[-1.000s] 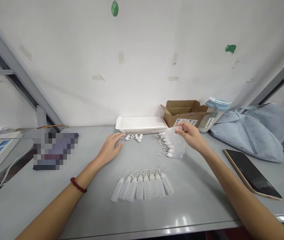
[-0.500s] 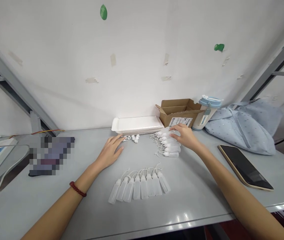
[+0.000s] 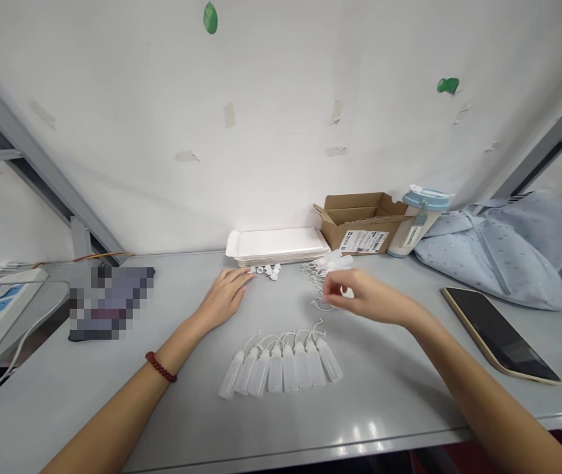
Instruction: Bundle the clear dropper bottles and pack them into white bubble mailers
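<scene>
A pale wall [image 3: 271, 85] fills the upper half of the frame, and a grey tabletop [image 3: 186, 428] most of the lower half. At right of the frame a light blue cloth bag [image 3: 493, 263] slumps, with a dark-screened phone [image 3: 501, 332] lying nearer than it. A power strip [image 3: 14, 299] sits at the left edge beside a pixelated object [image 3: 115, 303]. Right of centre, an open cardboard box [image 3: 329, 229] partly blocks the view of a blue-lidded cup [image 3: 412, 230]; left of the box lies a white stack of flat boxes [image 3: 281, 243].

The right hand [image 3: 372, 296], right of centre, has its fingers curled toward the thumb; whether anything is pinched there cannot be told. It hides part of the rear pile of bottles [image 3: 340, 262]. The left hand [image 3: 224, 295], left of centre, is palm down, fingers and thumb apart, fingertips at the caps. Eight translucent bottles [image 3: 288, 368] lie fanned in a row at lower centre, thin tails pointing away. A dark red bracelet [image 3: 161, 367] circles the left wrist. Smallest, white caps [image 3: 273, 270] cluster just before the stack.
</scene>
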`<state>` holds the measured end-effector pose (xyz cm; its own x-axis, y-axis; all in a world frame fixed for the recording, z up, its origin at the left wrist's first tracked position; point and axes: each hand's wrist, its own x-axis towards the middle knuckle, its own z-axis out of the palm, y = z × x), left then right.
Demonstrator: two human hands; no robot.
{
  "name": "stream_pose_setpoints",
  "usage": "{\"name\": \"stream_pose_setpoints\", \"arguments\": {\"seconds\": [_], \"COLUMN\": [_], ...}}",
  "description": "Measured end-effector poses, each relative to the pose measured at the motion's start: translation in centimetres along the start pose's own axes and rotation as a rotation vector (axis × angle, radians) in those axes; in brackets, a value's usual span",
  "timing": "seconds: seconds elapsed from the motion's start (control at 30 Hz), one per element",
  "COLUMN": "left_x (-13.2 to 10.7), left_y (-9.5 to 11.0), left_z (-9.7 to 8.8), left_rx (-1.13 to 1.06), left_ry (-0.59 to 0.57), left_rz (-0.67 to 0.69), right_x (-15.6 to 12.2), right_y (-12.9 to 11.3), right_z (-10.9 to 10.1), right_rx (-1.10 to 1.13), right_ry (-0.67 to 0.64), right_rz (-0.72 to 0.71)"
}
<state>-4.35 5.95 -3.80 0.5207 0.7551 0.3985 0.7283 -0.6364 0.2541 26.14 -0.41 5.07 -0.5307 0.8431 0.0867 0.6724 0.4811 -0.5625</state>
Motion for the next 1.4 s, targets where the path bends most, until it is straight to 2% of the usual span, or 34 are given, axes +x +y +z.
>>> {"name": "stream_pose_setpoints", "arguments": {"seconds": [0.13, 0.2, 0.27, 0.47, 0.6, 0.73, 0.8, 0.93, 1.03, 1.1, 1.13, 1.2, 1.3, 1.4], "left_x": [0.0, 0.0, 0.0, -0.5, -1.0, -1.2, -1.2, -1.2, -1.2, -1.0, -1.0, -0.7, -0.4, -0.3], "left_y": [0.4, 0.7, 1.1, 2.0, 1.6, 1.0, 1.0, 1.7, 2.5, 3.1, 3.4, 4.2, 5.7, 7.7], "left_z": [0.2, 0.1, -0.1, -1.9, -4.5, -6.5, -6.6, -5.5, -5.0, -5.2, -5.3, -5.7, -5.7, -5.2], "left_rx": [-0.051, -0.083, -0.102, -0.118, -0.142, -0.139, -0.105, -0.041, -0.094, -0.186, -0.241, -0.367, -0.584, -0.73], "left_ry": [0.027, 0.029, 0.007, -0.076, -0.159, -0.12, -0.139, -0.277, -0.332, -0.312, -0.284, -0.189, -0.036, 0.01], "left_rz": [0.013, -0.006, -0.036, -0.116, -0.281, -0.381, -0.383, -0.372, -0.397, -0.403, -0.407, -0.422, -0.438, -0.433], "right_x": [-0.4, -0.3, -0.3, -0.2, -0.3, -0.4, -0.5, -0.5, -0.4, -0.3, -0.2, 0.0, 0.4, 0.8], "right_y": [-1.4, -1.5, -1.4, -0.9, -0.9, -1.0, -1.2, -1.6, -1.8, -1.8, -1.8, -1.7, -1.6, -1.6], "right_z": [1.0, 1.5, 1.9, 2.1, 2.2, 2.6, 2.8, 3.2, 3.4, 3.2, 3.0, 2.5, 2.4, 3.7], "right_rx": [-0.013, -0.029, -0.004, 0.038, 0.051, 0.012, -0.015, -0.033, -0.057, -0.124, -0.159, -0.179, -0.089, -0.009], "right_ry": [-0.4, -0.537, -0.615, -0.657, -0.687, -0.651, -0.636, -0.626, -0.647, -0.599, -0.521, -0.276, 0.092, 0.257], "right_rz": [0.019, 0.056, 0.111, 0.25, 0.283, 0.3, 0.303, 0.343, 0.347, 0.3, 0.269, 0.215, 0.171, 0.104]}}
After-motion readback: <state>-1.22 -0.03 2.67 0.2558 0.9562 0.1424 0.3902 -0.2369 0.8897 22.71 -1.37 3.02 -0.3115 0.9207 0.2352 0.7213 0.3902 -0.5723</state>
